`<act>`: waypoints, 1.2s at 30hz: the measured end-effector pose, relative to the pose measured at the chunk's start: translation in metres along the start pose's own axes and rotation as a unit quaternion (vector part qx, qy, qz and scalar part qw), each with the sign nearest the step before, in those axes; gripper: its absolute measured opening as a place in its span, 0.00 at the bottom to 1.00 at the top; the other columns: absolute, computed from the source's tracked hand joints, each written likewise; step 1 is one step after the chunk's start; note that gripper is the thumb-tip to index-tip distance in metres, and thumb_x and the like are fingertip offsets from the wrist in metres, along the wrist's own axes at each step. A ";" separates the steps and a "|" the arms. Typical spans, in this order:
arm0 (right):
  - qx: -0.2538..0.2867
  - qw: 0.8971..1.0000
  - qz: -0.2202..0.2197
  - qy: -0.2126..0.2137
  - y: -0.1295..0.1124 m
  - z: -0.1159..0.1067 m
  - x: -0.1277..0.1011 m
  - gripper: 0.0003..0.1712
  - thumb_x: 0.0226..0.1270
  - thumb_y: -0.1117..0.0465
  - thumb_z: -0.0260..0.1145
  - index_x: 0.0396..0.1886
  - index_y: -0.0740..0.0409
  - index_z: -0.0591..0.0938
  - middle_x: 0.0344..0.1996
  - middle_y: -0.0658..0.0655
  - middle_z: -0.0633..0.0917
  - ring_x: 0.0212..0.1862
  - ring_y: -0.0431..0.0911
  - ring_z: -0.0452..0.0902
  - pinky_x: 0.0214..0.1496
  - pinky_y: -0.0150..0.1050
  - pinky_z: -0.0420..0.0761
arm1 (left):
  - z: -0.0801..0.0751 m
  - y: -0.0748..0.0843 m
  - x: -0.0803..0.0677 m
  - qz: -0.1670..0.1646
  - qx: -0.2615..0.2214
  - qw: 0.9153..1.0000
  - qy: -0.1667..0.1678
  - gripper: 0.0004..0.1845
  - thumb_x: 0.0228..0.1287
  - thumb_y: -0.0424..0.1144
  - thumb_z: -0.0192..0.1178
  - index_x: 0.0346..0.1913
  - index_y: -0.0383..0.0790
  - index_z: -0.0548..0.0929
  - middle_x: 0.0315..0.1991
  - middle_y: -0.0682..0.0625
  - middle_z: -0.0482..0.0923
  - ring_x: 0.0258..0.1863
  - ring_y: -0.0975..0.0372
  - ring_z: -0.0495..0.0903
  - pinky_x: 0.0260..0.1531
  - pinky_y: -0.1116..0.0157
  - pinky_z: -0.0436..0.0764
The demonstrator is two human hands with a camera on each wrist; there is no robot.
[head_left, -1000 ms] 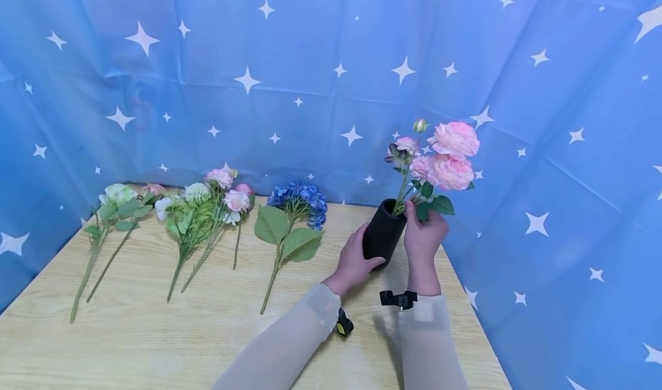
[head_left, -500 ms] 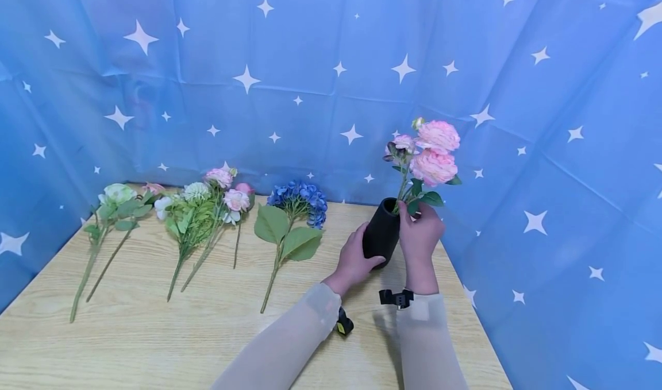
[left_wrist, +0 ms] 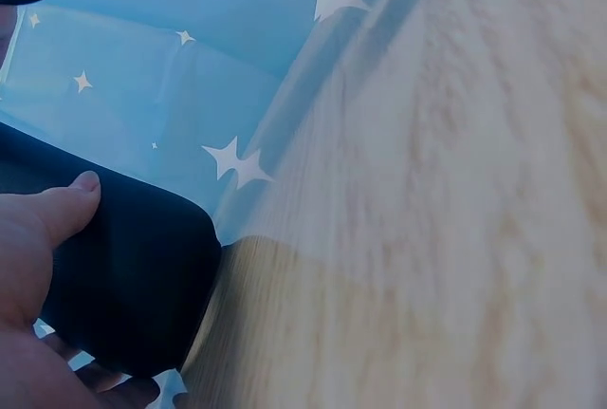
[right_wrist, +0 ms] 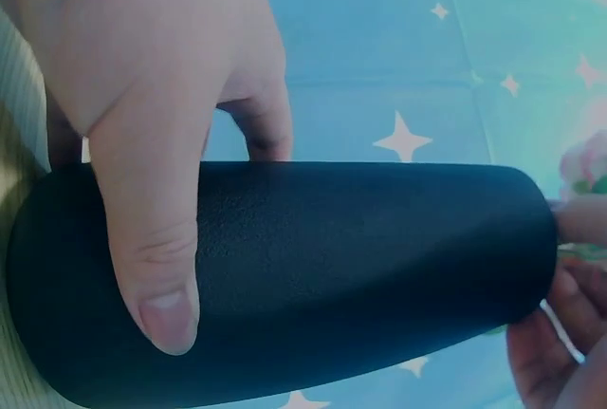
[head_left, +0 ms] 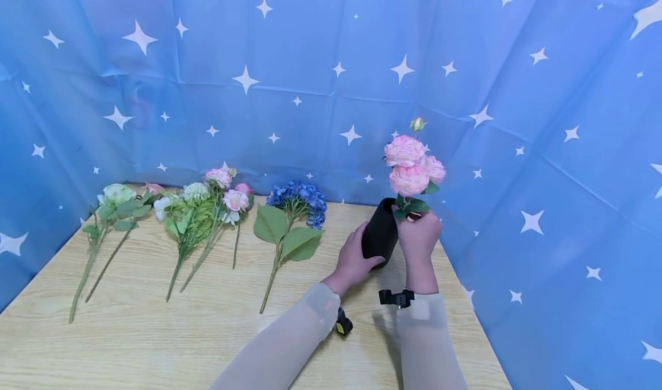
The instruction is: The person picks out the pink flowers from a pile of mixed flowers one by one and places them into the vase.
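A black vase (head_left: 379, 238) stands slightly tilted to the right near the table's right side. My left hand (head_left: 354, 262) grips it low down, thumb in front, as the left wrist view also shows with the thumb across the dark vase wall (left_wrist: 142, 267). At the vase's mouth my right hand (head_left: 421, 238) pinches the stem of pink artificial flowers (head_left: 408, 166), which look like peonies. Green leaves (head_left: 411, 206) hang by its fingers. In the right wrist view the right fingertips (right_wrist: 541, 357) touch the vase rim. How deep the stems sit inside is hidden.
Left of the vase lies a blue hydrangea (head_left: 305, 197) with big leaves. Further left are pink and white flowers (head_left: 237, 200), a green-white bunch (head_left: 195, 206) and a pale green flower (head_left: 116, 195) on the wooden table (head_left: 155, 344). A starry blue curtain (head_left: 310, 45) hangs behind.
My right hand has shifted slightly left, and the pink blooms have swung left and turned, now sitting over the vase mouth. The left hand and vase have stayed nearly still.
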State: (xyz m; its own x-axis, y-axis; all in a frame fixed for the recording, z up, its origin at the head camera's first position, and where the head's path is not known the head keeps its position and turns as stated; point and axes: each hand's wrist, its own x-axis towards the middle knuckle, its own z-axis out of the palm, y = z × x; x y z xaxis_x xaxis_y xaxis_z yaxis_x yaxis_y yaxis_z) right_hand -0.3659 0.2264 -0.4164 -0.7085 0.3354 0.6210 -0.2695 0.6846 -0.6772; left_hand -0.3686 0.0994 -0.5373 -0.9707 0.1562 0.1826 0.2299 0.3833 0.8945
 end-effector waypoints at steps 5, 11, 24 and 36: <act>0.015 0.999 0.032 -0.015 0.002 -0.003 0.000 0.19 0.62 0.57 0.81 0.44 0.67 0.88 0.42 0.69 0.90 0.48 0.63 0.89 0.51 0.59 0.89 | 0.002 -0.001 -0.001 -0.002 -0.003 1.000 -0.001 0.51 0.68 0.48 0.75 0.86 0.51 0.55 0.83 0.47 0.62 0.80 0.51 0.67 0.78 0.49 0.70; 0.053 0.998 0.025 -0.031 0.002 -0.005 0.000 0.25 0.59 0.58 0.83 0.53 0.64 0.87 0.49 0.66 0.90 0.53 0.61 0.88 0.54 0.61 0.88 | 0.003 -0.003 0.001 0.003 -0.003 1.000 0.002 0.51 0.68 0.49 0.74 0.86 0.50 0.55 0.83 0.47 0.62 0.80 0.51 0.67 0.78 0.49 0.71; 0.077 0.994 0.008 -0.080 0.008 -0.004 0.004 0.31 0.58 0.58 0.83 0.59 0.61 0.84 0.56 0.64 0.85 0.56 0.59 0.79 0.58 0.62 0.85 | 0.002 -0.001 -0.001 0.004 -0.010 1.000 0.009 0.51 0.67 0.48 0.75 0.85 0.47 0.57 0.82 0.45 0.64 0.79 0.50 0.68 0.78 0.49 0.71; 0.109 0.986 0.040 -0.122 0.014 -0.012 0.009 0.36 0.59 0.60 0.83 0.65 0.62 0.78 0.61 0.65 0.82 0.61 0.58 0.77 0.65 0.65 0.81 | 0.001 -0.002 0.000 -0.002 -0.002 1.000 0.000 0.52 0.68 0.50 0.74 0.86 0.49 0.54 0.82 0.44 0.63 0.80 0.50 0.67 0.78 0.50 0.71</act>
State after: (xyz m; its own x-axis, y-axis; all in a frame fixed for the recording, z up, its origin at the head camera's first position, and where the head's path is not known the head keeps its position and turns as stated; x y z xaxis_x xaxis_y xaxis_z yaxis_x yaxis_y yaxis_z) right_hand -0.3686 0.2468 -0.4152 -0.8619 0.1979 0.4668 -0.3219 0.4979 -0.8053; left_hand -0.3695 0.0993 -0.5395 -0.9718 0.1545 0.1781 0.2249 0.3800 0.8972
